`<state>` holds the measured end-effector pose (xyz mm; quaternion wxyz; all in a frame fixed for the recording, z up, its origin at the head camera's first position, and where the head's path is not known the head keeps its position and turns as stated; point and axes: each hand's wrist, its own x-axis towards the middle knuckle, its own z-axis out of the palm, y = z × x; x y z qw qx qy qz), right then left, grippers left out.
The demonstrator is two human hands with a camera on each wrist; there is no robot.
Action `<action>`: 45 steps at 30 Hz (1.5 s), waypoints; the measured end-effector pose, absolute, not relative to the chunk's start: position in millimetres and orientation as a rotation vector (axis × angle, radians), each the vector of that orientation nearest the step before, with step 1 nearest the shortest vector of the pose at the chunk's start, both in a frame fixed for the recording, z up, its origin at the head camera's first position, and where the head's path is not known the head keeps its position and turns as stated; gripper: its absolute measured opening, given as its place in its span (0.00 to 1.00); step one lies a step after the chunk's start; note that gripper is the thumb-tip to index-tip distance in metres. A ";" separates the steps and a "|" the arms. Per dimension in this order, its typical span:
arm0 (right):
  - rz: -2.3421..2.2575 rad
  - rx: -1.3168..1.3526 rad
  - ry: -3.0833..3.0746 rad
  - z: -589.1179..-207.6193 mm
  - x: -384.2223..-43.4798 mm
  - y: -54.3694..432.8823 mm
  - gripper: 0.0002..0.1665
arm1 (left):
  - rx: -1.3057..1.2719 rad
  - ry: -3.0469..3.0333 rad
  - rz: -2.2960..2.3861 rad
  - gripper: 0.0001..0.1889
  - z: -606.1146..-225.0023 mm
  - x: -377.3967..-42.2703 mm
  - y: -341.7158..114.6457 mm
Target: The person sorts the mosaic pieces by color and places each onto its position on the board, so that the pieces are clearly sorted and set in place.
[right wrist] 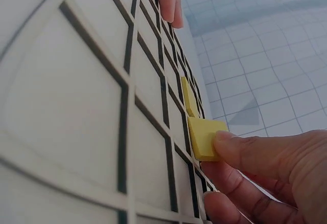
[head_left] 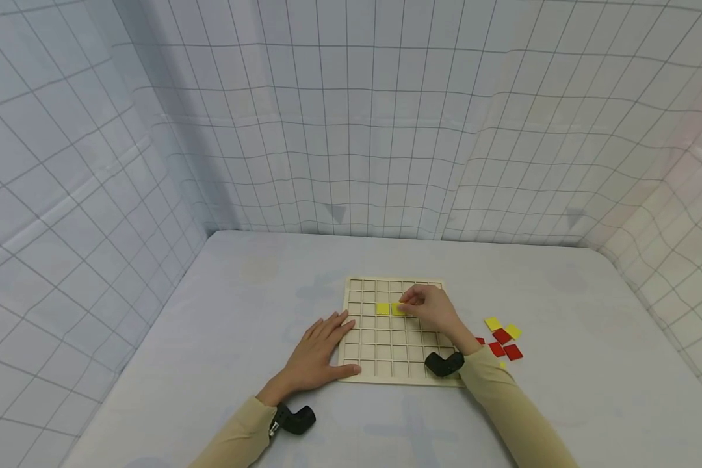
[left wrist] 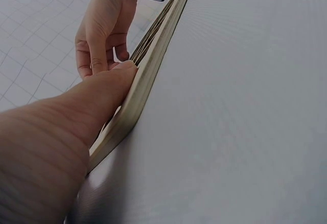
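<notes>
Nine visible tiles (head_left: 383, 309), one board (head_left: 383, 351)

Long khaki sleeves (head_left: 511, 406), black elbow-shaped wrist cameras (head_left: 300, 421), seemingly matte

The gridded board (head_left: 386, 381) looks like bare wood, matt, its side edge smooth. The yellow tile (right wrist: 203, 139) is smooth and dull-surfaced, painted wood or plastic, I can't tell which. Creased cloth makes the hanging sheets (head_left: 327, 130); the counter (head_left: 591, 357) looks smooth and matt, the sleeves (head_left: 517, 416) soft fabric, the wrist units (head_left: 298, 421) plastic.
</notes>
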<state>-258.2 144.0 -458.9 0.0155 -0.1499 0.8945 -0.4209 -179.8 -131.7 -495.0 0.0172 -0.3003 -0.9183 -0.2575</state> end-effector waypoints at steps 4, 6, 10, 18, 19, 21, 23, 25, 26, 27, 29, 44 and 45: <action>-1.272 -0.466 2.793 -460.7 -260.1 144.0 0.06 | -0.934 -2.857 -0.795 0.45 -494.6 -180.0 -131.8; -1.265 -0.474 2.797 -461.2 -260.7 144.0 0.06 | -0.933 -2.858 -0.791 0.45 -494.8 -180.2 -131.7; -1.273 -0.525 2.812 -461.7 -259.8 144.2 0.05 | -0.930 -2.858 -0.789 0.45 -495.3 -180.4 -131.3; -1.220 -0.504 2.825 -463.9 -261.1 144.7 0.05 | -0.918 -2.864 -0.799 0.45 -495.7 -180.3 -130.6; -1.208 -0.500 2.827 -464.7 -261.6 145.2 0.05 | -0.917 -2.866 -0.798 0.45 -495.9 -180.5 -130.5; -1.196 -0.501 2.826 -465.8 -262.5 145.9 0.05 | -0.914 -2.868 -0.794 0.45 -496.4 -180.8 -130.5; -1.195 -0.510 2.826 -466.6 -262.7 146.2 0.05 | -0.914 -2.866 -0.797 0.45 -496.7 -180.8 -130.7; -1.205 -0.517 2.820 -466.4 -262.3 146.0 0.05 | -0.916 -2.859 -0.795 0.45 -497.6 -180.8 -131.2; -1.212 -0.519 2.816 -465.9 -262.0 145.8 0.05 | -0.916 -2.854 -0.795 0.45 -497.8 -180.7 -131.4; -1.216 -0.524 2.816 -465.4 -261.6 145.6 0.05 | -0.921 -2.846 -0.796 0.45 -498.0 -180.6 -131.6; -1.219 -0.527 2.819 -464.7 -261.0 145.3 0.05 | -0.926 -2.838 -0.799 0.45 -498.0 -180.5 -131.7; -1.173 -0.506 2.874 -462.3 -259.3 140.6 0.03 | -0.911 -2.856 -0.798 0.44 -495.7 -178.9 -130.9; -1.168 -0.501 2.876 -463.0 -259.6 140.6 0.03 | -0.910 -2.856 -0.799 0.44 -495.6 -178.7 -131.0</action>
